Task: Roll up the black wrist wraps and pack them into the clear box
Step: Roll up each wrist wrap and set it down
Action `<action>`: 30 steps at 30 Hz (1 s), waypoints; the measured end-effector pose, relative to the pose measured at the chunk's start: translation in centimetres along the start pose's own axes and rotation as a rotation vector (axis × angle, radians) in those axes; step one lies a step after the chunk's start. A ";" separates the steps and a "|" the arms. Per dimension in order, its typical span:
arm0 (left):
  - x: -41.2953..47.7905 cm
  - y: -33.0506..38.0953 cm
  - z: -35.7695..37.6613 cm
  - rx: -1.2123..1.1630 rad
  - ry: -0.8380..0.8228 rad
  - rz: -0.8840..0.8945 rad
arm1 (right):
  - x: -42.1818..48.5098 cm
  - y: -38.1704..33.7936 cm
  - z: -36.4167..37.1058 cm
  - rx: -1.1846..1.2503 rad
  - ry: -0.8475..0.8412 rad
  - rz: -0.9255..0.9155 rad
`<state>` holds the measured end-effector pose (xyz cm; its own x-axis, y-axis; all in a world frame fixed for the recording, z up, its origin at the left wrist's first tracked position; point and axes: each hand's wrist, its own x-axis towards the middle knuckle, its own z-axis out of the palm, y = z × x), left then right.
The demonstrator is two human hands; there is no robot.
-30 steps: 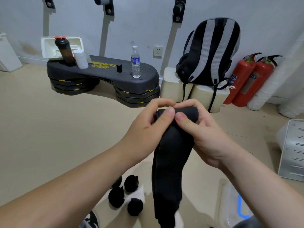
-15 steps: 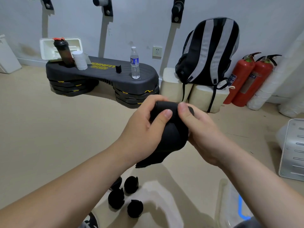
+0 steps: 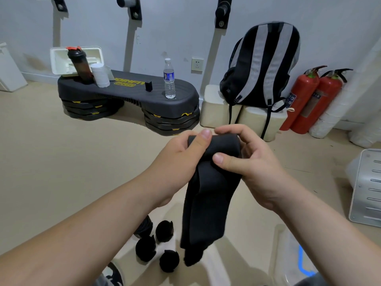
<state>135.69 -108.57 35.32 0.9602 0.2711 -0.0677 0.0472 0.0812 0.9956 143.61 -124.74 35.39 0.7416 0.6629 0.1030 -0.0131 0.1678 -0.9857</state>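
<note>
A black wrist wrap (image 3: 208,195) hangs in the air at the middle of the view, its top end rolled into a short cylinder and its loose tail dangling down. My left hand (image 3: 177,159) grips the roll's left end, thumb on top. My right hand (image 3: 249,162) pinches the right end, thumb pressed on the front. Several rolled black wraps (image 3: 156,242) lie on the floor below. The clear box (image 3: 288,254) with a blue mark sits at the lower right, partly behind my right arm.
A black step platform (image 3: 132,93) with a shaker, a white tub and a water bottle (image 3: 169,79) stands ahead. A striped backpack (image 3: 261,65) rests on pale blocks, two red extinguishers (image 3: 309,100) beside it. A silver slotted case (image 3: 369,188) lies at right.
The wrap's tail, bunched up short under my hands half a second ago, now hangs down long again. Both hands have shifted slightly lower and kept their hold on the roll.
</note>
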 end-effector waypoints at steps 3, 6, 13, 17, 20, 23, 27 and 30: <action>0.0 -0.1 0.0 0.098 0.116 0.190 | 0.2 -0.5 0.6 0.004 -0.046 0.113; -0.5 -0.5 -0.2 0.451 0.160 0.458 | 0.3 -0.5 1.2 -0.022 -0.069 0.182; -0.8 -0.4 -0.2 0.630 0.114 0.543 | 0.4 -0.2 1.3 0.024 0.053 0.133; -1.3 0.1 0.6 0.297 0.054 0.194 | 0.1 0.1 0.7 -0.009 0.067 0.086; -0.9 -0.1 1.0 0.171 0.060 0.048 | 0.0 0.1 0.3 0.020 0.071 0.091; -0.8 -0.3 1.7 0.125 0.129 0.031 | -0.1 0.2 0.7 0.068 0.093 0.165; -1.0 -0.3 2.1 0.144 0.199 0.036 | 0.0 0.6 1.2 0.046 0.111 0.212; -1.2 -0.3 2.1 0.176 0.194 0.040 | 0.2 0.8 1.5 0.037 0.133 0.211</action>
<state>135.05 -110.91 35.28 0.8922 0.4512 -0.0219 0.0735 -0.0970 0.9926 142.69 -123.40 34.87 0.8018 0.5843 -0.1256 -0.1997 0.0638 -0.9778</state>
